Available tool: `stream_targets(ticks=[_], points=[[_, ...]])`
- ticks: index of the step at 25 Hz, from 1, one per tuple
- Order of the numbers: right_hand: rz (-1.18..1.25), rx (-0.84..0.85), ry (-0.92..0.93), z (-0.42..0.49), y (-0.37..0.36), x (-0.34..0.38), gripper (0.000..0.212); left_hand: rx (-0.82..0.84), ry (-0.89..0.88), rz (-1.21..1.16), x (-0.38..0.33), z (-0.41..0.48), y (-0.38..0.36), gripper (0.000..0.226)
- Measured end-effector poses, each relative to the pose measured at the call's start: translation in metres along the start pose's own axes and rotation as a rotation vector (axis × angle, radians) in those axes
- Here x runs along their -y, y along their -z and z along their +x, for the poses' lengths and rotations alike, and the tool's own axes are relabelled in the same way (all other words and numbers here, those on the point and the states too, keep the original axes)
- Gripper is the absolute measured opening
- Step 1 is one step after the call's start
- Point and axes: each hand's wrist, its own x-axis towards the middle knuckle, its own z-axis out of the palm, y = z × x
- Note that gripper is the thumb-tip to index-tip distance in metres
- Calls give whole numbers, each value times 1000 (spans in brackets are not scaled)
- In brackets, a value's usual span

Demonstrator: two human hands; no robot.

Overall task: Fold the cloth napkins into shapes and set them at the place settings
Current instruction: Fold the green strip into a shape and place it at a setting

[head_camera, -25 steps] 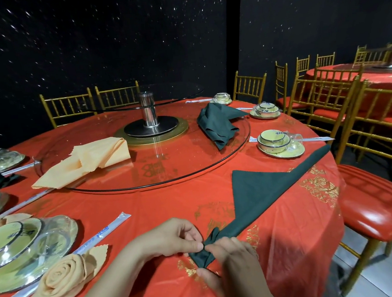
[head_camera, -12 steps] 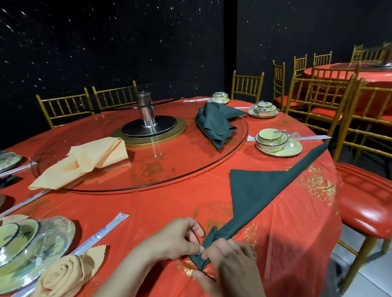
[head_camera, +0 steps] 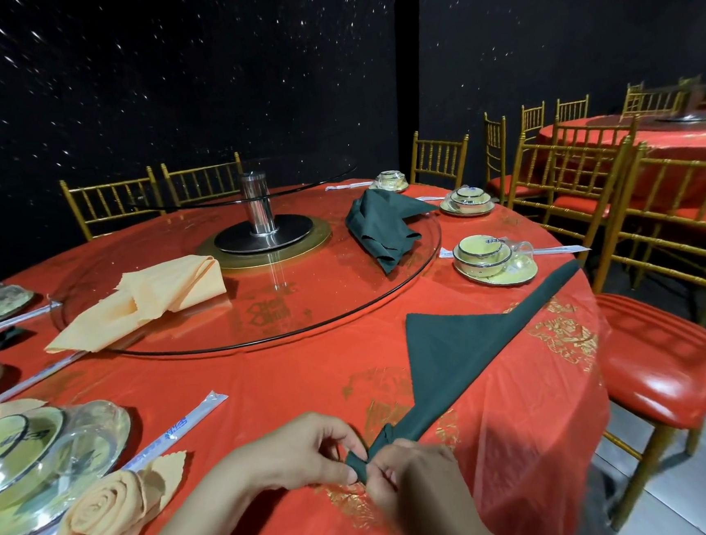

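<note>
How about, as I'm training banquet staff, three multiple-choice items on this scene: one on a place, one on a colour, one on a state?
1. Where do the heaped green napkins lie?
A. on the glass turntable
B. in a basket
C. on a shelf

2. What colour is the rose-shaped napkin?
A. white
B. peach
C. blue

3. What state is the triangular green napkin in?
A. fully rolled
B. untouched
C. near tip pinched by both hands

1 A: they rest on its glass top.
2 B: the rose is peach.
3 C: the left hand and right hand pinch its tip, the rest flat.
</note>
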Motion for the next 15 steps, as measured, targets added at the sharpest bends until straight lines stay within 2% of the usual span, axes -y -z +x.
stream_targets(ticks=[4, 8, 10, 13, 15], points=[[95, 102, -42, -3, 17, -5, 35, -40, -51, -151, -5, 8, -6, 23], [90, 109, -142, -1, 22, -6, 27, 27, -3, -268, -3, 10, -5, 33], [104, 111, -158, 1, 21, -8, 26, 23, 17, -228, -4, 12, -6, 27], [17, 5, -105, 0, 17, -14, 16, -9, 52, -138, -10, 16, -7, 19], [64, -83, -46, -4, 12, -19, 26, -10, 89, -67, -15, 21, -8, 16]])
